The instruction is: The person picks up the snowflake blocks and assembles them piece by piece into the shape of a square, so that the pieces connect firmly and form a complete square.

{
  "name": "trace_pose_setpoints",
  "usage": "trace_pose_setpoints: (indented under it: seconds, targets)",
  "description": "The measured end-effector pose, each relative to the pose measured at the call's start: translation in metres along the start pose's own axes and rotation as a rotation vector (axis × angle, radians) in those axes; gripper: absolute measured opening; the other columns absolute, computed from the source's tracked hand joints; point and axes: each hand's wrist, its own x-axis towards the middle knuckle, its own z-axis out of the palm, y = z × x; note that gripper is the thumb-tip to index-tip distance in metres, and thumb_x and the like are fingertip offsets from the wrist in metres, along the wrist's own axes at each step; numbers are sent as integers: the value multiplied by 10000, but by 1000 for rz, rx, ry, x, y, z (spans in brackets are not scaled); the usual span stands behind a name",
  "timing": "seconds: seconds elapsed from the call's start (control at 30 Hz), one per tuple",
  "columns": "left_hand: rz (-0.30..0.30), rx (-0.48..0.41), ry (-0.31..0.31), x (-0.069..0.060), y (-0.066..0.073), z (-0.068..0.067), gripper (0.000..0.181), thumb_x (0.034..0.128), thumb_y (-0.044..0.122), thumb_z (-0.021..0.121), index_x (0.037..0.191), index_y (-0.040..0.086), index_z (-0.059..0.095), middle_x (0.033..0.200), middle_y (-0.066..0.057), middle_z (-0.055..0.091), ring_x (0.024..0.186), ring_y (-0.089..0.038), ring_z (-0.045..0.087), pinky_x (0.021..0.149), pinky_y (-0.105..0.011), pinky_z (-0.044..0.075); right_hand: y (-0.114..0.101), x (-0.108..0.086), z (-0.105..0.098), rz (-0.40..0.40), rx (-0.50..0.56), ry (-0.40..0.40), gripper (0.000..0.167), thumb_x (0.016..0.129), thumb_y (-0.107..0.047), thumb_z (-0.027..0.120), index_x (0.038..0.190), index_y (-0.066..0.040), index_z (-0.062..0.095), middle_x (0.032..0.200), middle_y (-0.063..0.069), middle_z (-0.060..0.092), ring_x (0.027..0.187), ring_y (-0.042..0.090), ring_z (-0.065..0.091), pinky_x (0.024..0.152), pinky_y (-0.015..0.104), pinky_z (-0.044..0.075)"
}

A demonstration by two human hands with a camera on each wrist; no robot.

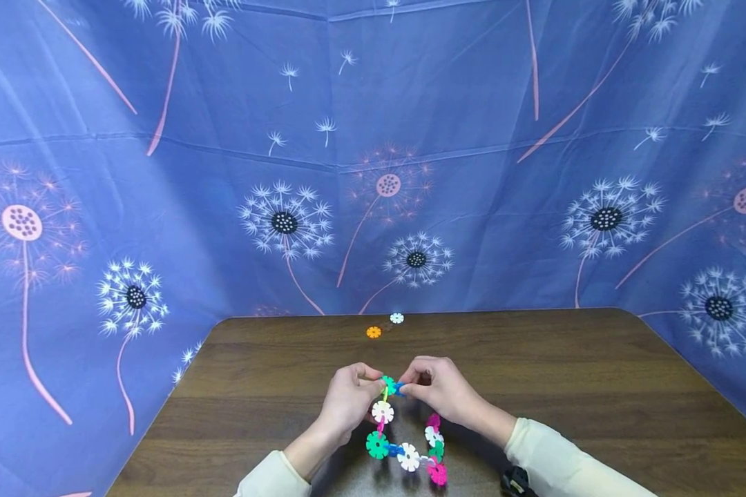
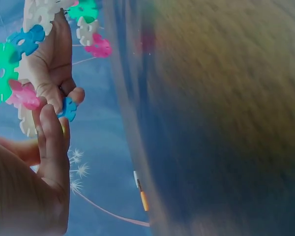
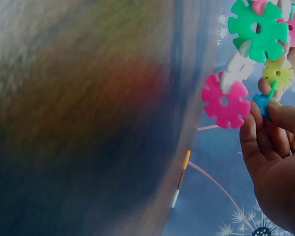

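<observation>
Chain of notched plastic discs (image 1: 408,457), raised over the near middle of a brown table (image 1: 255,393), bent into a loop with a gap at upper right. Far side of the loop: left hand (image 1: 348,402) pinching a green disc (image 1: 388,384), right hand (image 1: 445,391) pinching a blue disc (image 1: 400,389) — edges of both meeting, depth of the joint impossible to tell. At the other end, a pink disc (image 1: 433,421) just below the right hand. Farther back, well apart from both hands, an orange disc (image 1: 373,332) and a white disc (image 1: 396,318) — the latter near the far edge, before a patterned cloth (image 1: 472,207). Sideways room: broad wood toward both slanting edges.
</observation>
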Motion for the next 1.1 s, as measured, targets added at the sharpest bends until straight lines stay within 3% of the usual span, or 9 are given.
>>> trace_pose_setpoints:
  seconds: [0.23, 0.43, 0.53, 0.67, 0.77, 0.83, 1.0, 1.1]
  targets:
    - [-20, -67, 5, -3, -3, 4, 146, 953, 24, 652, 1043, -81, 606, 808, -135, 719, 559, -86, 574, 448, -250, 516, -1, -5, 3, -3, 34, 57, 73, 855, -38, 798, 831, -73, 738, 782, -36, 650, 672, 94, 611, 588, 252, 511]
    - [-18, -61, -18, -1, -5, 4, 148, 953, 33, 652, 1038, -73, 594, 837, -188, 732, 562, -101, 598, 440, -271, 524, 0, -3, 2, 7, 25, 45, 72, 843, -26, 806, 834, -53, 740, 779, -32, 649, 671, 67, 593, 589, 240, 503]
    - [-22, -15, -69, 2, -5, 0, 145, 977, 75, 635, 1059, -41, 607, 847, -197, 735, 545, -114, 580, 425, -302, 529, -2, 1, 1, 38, 36, -4, 49, 864, -74, 801, 863, -65, 753, 794, -24, 653, 677, 93, 601, 598, 242, 510]
    - [-10, 54, -124, 5, -4, -7, 206, 998, 174, 639, 1116, 6, 661, 906, -108, 716, 609, -152, 538, 421, -346, 535, -4, 8, -2, 80, 46, -64, 68, 883, -134, 791, 887, -89, 740, 769, -15, 661, 658, 161, 630, 585, 262, 519]
    - [-17, 63, -159, 6, -2, -11, 258, 970, 245, 694, 1122, 37, 693, 931, -66, 655, 665, -161, 527, 444, -368, 551, -3, 13, -4, 110, 77, -93, 92, 879, -111, 789, 874, -79, 704, 736, 13, 661, 649, 224, 658, 590, 337, 562]
    - [-24, 70, -174, 6, -2, -12, 227, 938, 213, 722, 1083, 39, 710, 851, -47, 618, 622, -145, 508, 445, -330, 539, -2, 16, -4, 123, 110, -127, 105, 878, -92, 786, 863, -69, 684, 729, 38, 665, 650, 251, 671, 607, 399, 581]
    - [-23, 80, -138, 7, -7, -14, 134, 825, 13, 699, 954, 20, 733, 700, -6, 601, 504, -86, 450, 411, -202, 379, 2, 28, -6, 179, 181, -302, 107, 945, -106, 717, 899, -14, 687, 784, 105, 695, 702, 287, 695, 667, 477, 593]
    - [-52, 44, -120, 7, -10, -17, 125, 815, 2, 692, 931, 11, 738, 699, -25, 635, 480, -67, 468, 408, -182, 348, 14, 44, -9, 196, 108, -342, 169, 1002, -130, 644, 928, 14, 692, 805, 109, 691, 729, 279, 686, 665, 444, 597]
